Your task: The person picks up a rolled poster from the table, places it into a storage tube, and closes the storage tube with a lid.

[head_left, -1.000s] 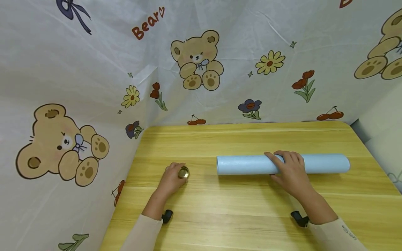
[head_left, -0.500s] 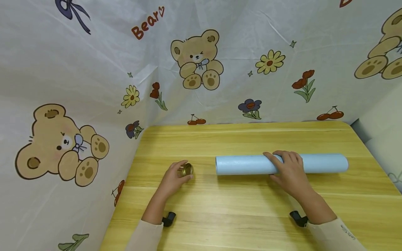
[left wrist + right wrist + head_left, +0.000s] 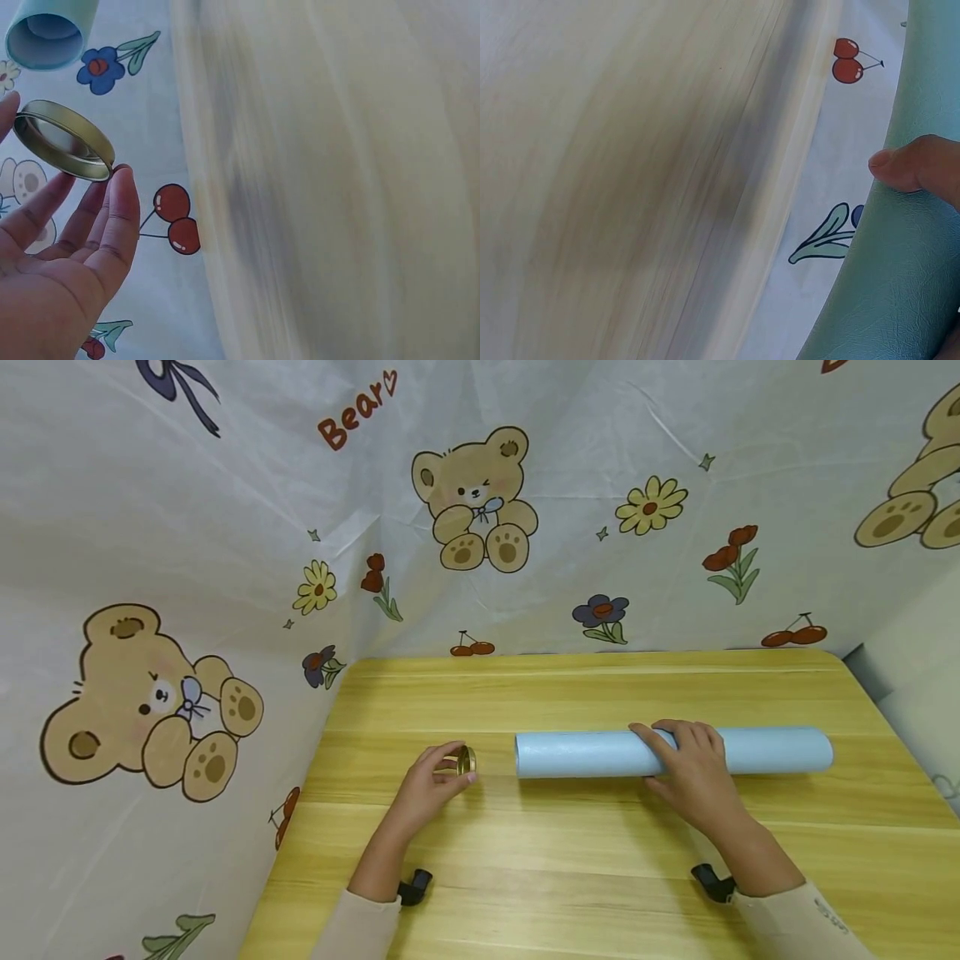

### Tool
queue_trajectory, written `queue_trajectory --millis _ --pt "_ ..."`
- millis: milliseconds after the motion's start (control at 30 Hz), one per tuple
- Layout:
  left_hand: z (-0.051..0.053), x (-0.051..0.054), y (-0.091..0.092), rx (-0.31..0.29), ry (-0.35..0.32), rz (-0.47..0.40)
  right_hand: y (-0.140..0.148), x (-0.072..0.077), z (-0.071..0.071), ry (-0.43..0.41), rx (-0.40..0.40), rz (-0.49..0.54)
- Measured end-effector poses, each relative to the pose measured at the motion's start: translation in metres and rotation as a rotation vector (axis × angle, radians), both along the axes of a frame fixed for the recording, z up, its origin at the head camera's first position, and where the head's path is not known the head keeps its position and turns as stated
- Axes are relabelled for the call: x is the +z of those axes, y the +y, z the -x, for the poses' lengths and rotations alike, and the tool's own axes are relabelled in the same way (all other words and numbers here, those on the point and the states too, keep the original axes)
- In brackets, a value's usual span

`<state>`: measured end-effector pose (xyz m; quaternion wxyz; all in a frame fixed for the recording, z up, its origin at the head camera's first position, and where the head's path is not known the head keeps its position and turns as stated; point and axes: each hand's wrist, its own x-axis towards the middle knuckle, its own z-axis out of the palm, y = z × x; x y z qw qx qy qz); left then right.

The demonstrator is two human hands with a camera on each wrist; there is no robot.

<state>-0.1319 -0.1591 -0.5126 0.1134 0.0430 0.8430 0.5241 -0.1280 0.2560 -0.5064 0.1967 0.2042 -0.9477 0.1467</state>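
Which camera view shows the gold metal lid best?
The left wrist view: the gold metal lid, held by the left hand, appears large, its rim and hollow inside visible. The head view shows it smaller, more edge-on; the right wrist view, not at all.

The red word "Bear" (image 3: 348,414) is printed on the pale cloth (image 3: 247,518), up and to the left of the middle printed bear (image 3: 476,497); its letters climb rightward from a capital B, and an outlined heart (image 3: 390,382) follows the r; a red fragment (image 3: 834,364) on the same cloth, far up and right of that bear, is cut off, unreadable; small dark lettering (image 3: 828,914) on the right sleeve (image 3: 787,927), well below and right of the bear, is too small to read.
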Motion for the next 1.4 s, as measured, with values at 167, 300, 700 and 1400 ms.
queue_trajectory --millis 167,300,700,1400 --pt "-0.002 0.001 0.006 -0.004 0.009 -0.024 -0.001 0.0 0.0 0.004 0.0 0.004" --pt "-0.003 0.0 0.01 -0.021 0.025 -0.03 -0.003 0.0 0.001 0.009 0.002 0.005" --pt "-0.006 0.003 0.025 -0.018 0.067 -0.113 -0.005 0.001 0.001 0.004 0.014 0.01" --pt "-0.008 0.005 0.044 -0.05 0.076 -0.126 -0.013 -0.001 -0.005 -0.012 0.016 0.014"
